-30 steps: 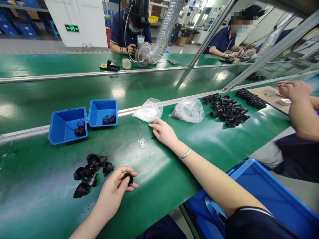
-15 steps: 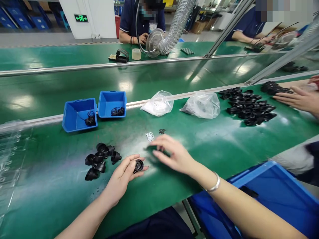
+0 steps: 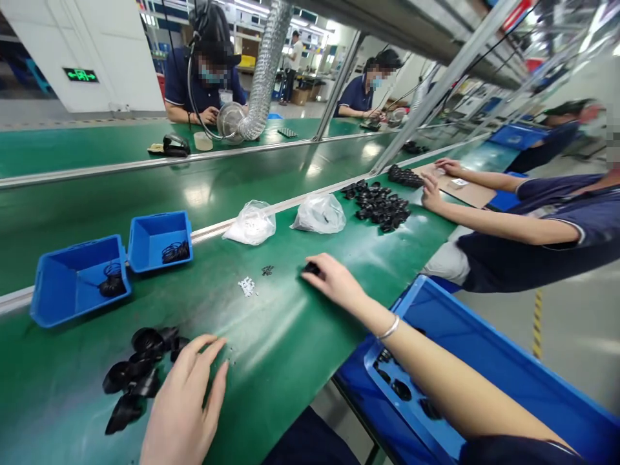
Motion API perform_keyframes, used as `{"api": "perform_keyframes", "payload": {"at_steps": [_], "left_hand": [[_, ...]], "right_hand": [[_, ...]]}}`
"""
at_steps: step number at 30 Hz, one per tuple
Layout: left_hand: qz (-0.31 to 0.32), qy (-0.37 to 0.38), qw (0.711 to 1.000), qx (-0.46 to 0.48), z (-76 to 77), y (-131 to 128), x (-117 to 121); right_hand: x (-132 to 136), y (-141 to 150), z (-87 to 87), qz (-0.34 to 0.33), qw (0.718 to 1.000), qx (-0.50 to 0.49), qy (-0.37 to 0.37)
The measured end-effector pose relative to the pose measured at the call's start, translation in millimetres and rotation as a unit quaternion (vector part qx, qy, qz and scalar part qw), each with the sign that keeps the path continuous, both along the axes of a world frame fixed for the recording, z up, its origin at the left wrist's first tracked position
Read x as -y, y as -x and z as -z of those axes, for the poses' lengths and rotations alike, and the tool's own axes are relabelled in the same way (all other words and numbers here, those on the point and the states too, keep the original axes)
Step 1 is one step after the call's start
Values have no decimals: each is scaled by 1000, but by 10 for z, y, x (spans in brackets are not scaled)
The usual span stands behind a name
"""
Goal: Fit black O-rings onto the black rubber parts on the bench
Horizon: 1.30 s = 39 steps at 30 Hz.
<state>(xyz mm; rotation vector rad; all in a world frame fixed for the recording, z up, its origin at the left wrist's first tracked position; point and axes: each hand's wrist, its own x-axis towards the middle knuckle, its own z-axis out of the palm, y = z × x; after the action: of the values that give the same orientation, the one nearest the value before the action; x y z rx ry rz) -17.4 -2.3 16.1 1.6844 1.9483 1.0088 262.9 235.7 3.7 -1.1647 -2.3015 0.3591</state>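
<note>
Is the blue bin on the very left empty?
Not empty: a coiled black bundle lies inside the blue bin, near its right end.

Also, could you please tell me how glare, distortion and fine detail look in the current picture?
Head view: pale glare washes across the green tabletop; wide-angle stretching seems strongest toward the right edge, including the large blue crate; the black part in the right hand is too dark to show detail.
</note>
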Motion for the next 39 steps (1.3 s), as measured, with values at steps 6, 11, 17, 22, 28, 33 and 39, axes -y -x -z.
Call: {"api": "perform_keyframes", "payload": {"at_steps": [6, 11, 17, 22, 28, 33, 39], "left_hand": [[-28, 2, 952, -304, 10, 165, -13], [-61, 39, 907, -414, 2, 170, -38], [-70, 47, 931, -354, 116, 221, -24], [1, 47, 980, -193, 239, 249, -20], [0, 111, 983, -145, 115, 205, -33], [2, 120, 988, 95, -63, 145, -57], [12, 141, 885, 443, -107, 64, -68]], "right_hand": [[-489, -524, 104, 202, 977, -57, -26], [-132, 83, 53, 99, 993, -64, 23], [412, 897, -17, -93, 989, -18, 113], [446, 1068, -8, -117, 986, 7, 121], [425, 1008, -2, -107, 983, 14, 147], [436, 998, 8, -104, 979, 14, 173], [441, 958, 14, -101, 973, 14, 209]]}}
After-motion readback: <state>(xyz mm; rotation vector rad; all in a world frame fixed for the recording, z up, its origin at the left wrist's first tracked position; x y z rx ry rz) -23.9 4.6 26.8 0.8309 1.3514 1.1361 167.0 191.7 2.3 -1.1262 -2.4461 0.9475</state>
